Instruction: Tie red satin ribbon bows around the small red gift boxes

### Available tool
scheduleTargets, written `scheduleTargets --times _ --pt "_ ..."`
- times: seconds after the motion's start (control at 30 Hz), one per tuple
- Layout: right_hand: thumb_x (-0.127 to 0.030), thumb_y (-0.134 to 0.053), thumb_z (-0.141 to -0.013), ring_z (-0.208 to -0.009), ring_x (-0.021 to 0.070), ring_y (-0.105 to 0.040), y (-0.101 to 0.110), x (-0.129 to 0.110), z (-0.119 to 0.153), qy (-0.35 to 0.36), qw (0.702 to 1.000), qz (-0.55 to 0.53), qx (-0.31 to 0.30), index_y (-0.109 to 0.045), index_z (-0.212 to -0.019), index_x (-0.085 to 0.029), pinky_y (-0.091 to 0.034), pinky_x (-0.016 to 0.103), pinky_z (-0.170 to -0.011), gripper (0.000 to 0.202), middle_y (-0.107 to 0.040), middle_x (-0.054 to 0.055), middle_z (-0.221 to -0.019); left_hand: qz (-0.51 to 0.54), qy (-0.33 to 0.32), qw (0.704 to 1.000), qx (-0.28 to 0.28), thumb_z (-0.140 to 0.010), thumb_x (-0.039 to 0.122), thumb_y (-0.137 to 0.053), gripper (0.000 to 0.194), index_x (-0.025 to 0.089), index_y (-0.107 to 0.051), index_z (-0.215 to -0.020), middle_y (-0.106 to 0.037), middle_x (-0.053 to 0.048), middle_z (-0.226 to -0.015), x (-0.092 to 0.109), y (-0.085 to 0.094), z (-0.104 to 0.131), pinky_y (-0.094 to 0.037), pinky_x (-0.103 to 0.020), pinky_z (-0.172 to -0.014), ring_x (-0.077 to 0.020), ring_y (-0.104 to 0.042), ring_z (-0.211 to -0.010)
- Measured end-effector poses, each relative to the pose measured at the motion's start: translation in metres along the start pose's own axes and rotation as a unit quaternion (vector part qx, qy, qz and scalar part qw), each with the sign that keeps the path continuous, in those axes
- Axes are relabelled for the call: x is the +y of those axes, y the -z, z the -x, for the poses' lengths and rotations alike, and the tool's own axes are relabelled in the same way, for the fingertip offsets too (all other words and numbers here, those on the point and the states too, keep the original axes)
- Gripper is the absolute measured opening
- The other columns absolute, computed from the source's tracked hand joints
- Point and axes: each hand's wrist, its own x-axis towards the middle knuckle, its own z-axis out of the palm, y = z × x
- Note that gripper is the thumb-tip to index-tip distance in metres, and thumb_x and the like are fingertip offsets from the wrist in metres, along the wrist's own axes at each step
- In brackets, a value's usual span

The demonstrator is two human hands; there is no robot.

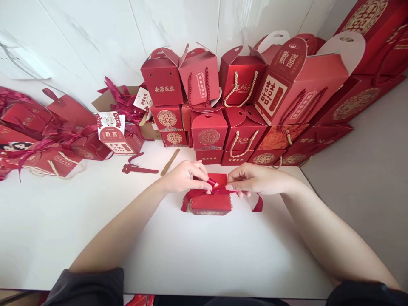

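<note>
Our left hand (186, 177) and right hand (250, 179) pinch the red ribbon (219, 189) between nearly closed fingers. It crosses the small red box (212, 203) on the white bench (178, 255).

Gift box (212, 205) at center: red card, smooth, soft sheen on top. Ribbon (191, 198) between the hands: dark red satin-look cloth, glossy. Counter (178, 255): white, smooth, faint soft sheen. Wall (178, 21): white marble-look panels with gray veining, polished, glossy. Stacked boxes (205, 132): red paperboard, mostly matt to satin, gold printing slightly metallic; one upper box (242, 70) shinier, metallic red. Handles (240, 104): twisted cord, beige-gold, ridged texture; others dark red cord. Flat stick (170, 162): tan, wood-like, smooth. Flower-ended strip (140, 169): dark red, matt, material unclear. Sleeves (87, 287): black cloth, matt.
</note>
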Motion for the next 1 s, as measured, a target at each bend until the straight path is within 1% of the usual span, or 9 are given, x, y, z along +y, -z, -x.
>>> scheduleTargets --times 0.17,0.27,0.33,0.47,0.57,0.63,0.73,0.87,1.0 --pt "-0.031 -0.052 -0.09 -0.073 0.0152 -0.061 0.007 0.004 0.003 0.021 0.997 -0.031 -0.072 -0.067 -0.09 -0.015 -0.048 0.029 -0.075 0.023 -0.069 0.006 -0.084 0.013 0.0 1.0 0.005 -0.077 0.036 -0.076 0.014 0.022 -0.081 -0.075 -0.072 -0.003 -0.074 -0.001 -0.002 0.0 -0.024 -0.042 -0.117 -0.0132 -0.06 -0.075" --pt "-0.018 -0.048 -0.086 -0.079 0.0159 -0.061 0.005 0.005 0.001 0.027 0.999 0.005 -0.047 -0.066 -0.087 -0.016 -0.045 0.028 -0.078 0.019 -0.069 0.003 -0.085 0.014 0.001 1.0 0.004 -0.078 0.035 -0.075 0.016 0.021 -0.08 -0.073 -0.072 -0.004 -0.073 0.0 -0.001 0.0 -0.025 -0.043 -0.116 -0.0141 -0.061 -0.075" --pt "-0.015 -0.046 -0.083 -0.073 0.014 -0.056 0.003 0.004 -0.001 0.025 0.999 0.027 -0.017 -0.063 -0.081 -0.017 -0.042 0.026 -0.071 0.017 -0.065 0.001 -0.081 0.009 0.002 1.0 -0.003 -0.078 0.034 -0.074 0.015 0.02 -0.079 -0.075 -0.073 -0.005 -0.08 0.004 0.004 0.002 -0.032 -0.043 -0.111 -0.0158 -0.062 -0.08" --pt "-0.024 -0.039 -0.091 -0.06 0.0111 -0.042 0.0 0.001 -0.002 0.024 0.999 0.017 0.019 -0.052 -0.069 -0.018 -0.035 0.025 -0.061 0.025 -0.049 -0.002 -0.067 -0.036 0.035 0.997 -0.067 -0.077 0.035 -0.074 0.016 0.018 -0.074 -0.078 -0.066 -0.007 -0.111 0.019 0.025 0.011 -0.043 -0.035 -0.097 -0.0182 -0.06 -0.096" --pt "-0.044 -0.044 -0.094 -0.059 0.0106 -0.037 -0.002 -0.001 -0.001 0.024 0.998 0.039 0.032 -0.052 -0.071 -0.018 -0.031 0.025 -0.057 0.035 -0.041 -0.004 -0.064 -0.062 0.112 0.984 -0.122 -0.077 0.042 -0.072 0.028 0.017 -0.065 -0.069 -0.063 -0.002 -0.083 0.029 0.038 0.019 -0.045 -0.027 -0.077 -0.0141 -0.058 -0.078" --pt "-0.053 -0.051 -0.09 -0.055 0.0097 -0.035 -0.004 -0.001 0.0 0.01 0.997 0.063 0.042 -0.054 -0.074 -0.018 -0.028 0.024 -0.053 0.039 -0.039 -0.005 -0.063 -0.065 0.187 0.972 -0.129 -0.079 0.051 -0.067 0.04 0.016 -0.059 -0.061 -0.052 0.002 -0.061 0.032 0.041 0.022 -0.037 -0.024 -0.056 -0.0102 -0.046 -0.057" --pt "-0.057 -0.051 -0.089 -0.055 0.0092 -0.036 -0.006 -0.002 -0.001 0.022 0.995 0.078 0.054 -0.055 -0.073 -0.018 -0.027 0.024 -0.052 0.043 -0.042 -0.005 -0.063 -0.074 0.261 0.956 -0.109 -0.077 0.057 -0.065 0.046 0.016 -0.058 -0.058 -0.041 0.004 -0.052 0.035 0.039 0.023 -0.024 -0.024 -0.045 -0.0079 -0.032 -0.047" --pt "-0.057 -0.047 -0.092 -0.06 0.0101 -0.043 -0.008 -0.003 -0.003 0.045 0.995 0.07 0.05 -0.055 -0.072 -0.017 -0.032 0.024 -0.057 0.046 -0.049 -0.003 -0.066 -0.08 0.268 0.953 -0.116 -0.07 0.054 -0.073 0.037 0.018 -0.069 -0.066 -0.037 0.005 -0.05 0.038 0.034 0.024 -0.019 -0.025 -0.045 -0.008 -0.027 -0.047" --pt "-0.051 -0.05 -0.092 -0.057 0.0089 -0.038 -0.006 -0.004 0.001 0.067 0.993 0.087 0.05 -0.054 -0.071 -0.018 -0.03 0.023 -0.055 0.04 -0.045 -0.004 -0.063 -0.084 0.243 0.959 -0.12 -0.071 0.055 -0.072 0.036 0.019 -0.072 -0.07 -0.027 0.007 -0.048 0.038 0.035 0.024 -0.016 -0.027 -0.045 -0.0084 -0.022 -0.046"
